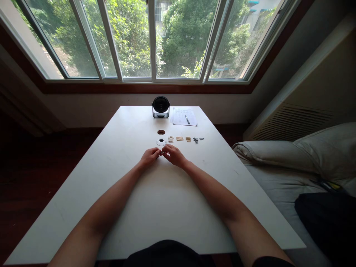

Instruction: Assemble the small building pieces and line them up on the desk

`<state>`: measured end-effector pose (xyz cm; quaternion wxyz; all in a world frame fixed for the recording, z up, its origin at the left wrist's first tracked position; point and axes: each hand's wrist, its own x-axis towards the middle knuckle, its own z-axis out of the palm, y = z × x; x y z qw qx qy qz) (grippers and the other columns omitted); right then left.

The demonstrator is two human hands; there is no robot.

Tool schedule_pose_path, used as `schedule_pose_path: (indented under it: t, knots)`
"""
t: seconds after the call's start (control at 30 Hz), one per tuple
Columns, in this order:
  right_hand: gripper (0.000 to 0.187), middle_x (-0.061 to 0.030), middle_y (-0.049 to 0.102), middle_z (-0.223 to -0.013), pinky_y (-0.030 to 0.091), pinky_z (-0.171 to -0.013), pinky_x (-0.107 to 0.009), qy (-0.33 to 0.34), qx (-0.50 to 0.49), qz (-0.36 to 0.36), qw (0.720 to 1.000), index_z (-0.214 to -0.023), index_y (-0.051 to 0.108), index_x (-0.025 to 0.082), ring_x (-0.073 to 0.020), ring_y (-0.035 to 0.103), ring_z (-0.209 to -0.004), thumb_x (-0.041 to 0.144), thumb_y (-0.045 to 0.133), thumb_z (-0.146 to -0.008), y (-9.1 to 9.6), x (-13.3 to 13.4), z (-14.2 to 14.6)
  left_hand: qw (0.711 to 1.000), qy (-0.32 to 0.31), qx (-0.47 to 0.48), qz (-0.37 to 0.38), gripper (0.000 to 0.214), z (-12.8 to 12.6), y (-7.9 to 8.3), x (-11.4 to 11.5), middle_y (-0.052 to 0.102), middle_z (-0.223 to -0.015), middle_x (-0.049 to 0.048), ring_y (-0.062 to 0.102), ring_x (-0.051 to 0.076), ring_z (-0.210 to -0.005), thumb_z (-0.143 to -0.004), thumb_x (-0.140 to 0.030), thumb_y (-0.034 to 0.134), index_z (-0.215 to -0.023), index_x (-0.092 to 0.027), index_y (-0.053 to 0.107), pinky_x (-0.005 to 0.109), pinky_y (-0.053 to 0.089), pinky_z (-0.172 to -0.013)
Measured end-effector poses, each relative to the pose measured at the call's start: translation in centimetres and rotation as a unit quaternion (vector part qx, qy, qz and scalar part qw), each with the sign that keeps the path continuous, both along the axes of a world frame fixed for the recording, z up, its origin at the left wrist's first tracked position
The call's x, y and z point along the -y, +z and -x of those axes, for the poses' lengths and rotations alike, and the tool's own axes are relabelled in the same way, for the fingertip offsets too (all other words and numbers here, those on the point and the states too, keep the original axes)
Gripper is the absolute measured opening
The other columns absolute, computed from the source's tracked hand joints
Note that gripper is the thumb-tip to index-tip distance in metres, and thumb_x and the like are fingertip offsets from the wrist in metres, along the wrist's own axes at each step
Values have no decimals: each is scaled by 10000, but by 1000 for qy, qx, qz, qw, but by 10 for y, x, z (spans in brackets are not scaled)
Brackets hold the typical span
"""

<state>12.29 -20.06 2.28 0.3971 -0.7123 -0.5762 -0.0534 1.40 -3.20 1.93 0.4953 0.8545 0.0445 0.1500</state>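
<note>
My left hand and my right hand meet over the middle of the white table, fingertips almost touching. Pinched between them is a small grey piece, mostly covered by the fingers; its exact shape cannot be made out. Just beyond the fingertips lies a clear round disc with a dark centre. To the right, small toy building bricks are laid out in a row: pale ones, a tan group, yellowish-tan ones and grey ones. A flat grey piece lies at the row's right end.
Behind the disc, the white table has a round hole. At the far edge stands a black round device on a stand, beside paper sheets with a pen on top. A cushioned seat borders the right side.
</note>
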Motion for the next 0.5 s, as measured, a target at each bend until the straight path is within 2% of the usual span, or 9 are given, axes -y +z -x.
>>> schedule_pose_path:
  t: [0.2, 0.5]
  knots:
    - [126, -6, 664, -842, 433, -692, -259, -18, -26, 7, 999, -1035, 623, 250, -144, 577, -698, 316, 606, -930, -3, 2, -3, 1000, 6, 1, 5, 378, 1, -1, -1, 651, -693, 8, 562, 144, -629, -907, -498, 513, -797, -185, 693, 256, 438, -626]
    - [139, -1, 680, -787, 437, -658, -253, -20, -62, 10, 998, -953, 652, 240, -139, 566, -658, 363, 598, -919, -4, 2, -6, 1000, 18, 10, -1, 298, 0, -3, -1, 670, -742, 8, 562, 142, -636, -864, -468, 591, -890, -195, 708, 254, 433, -603]
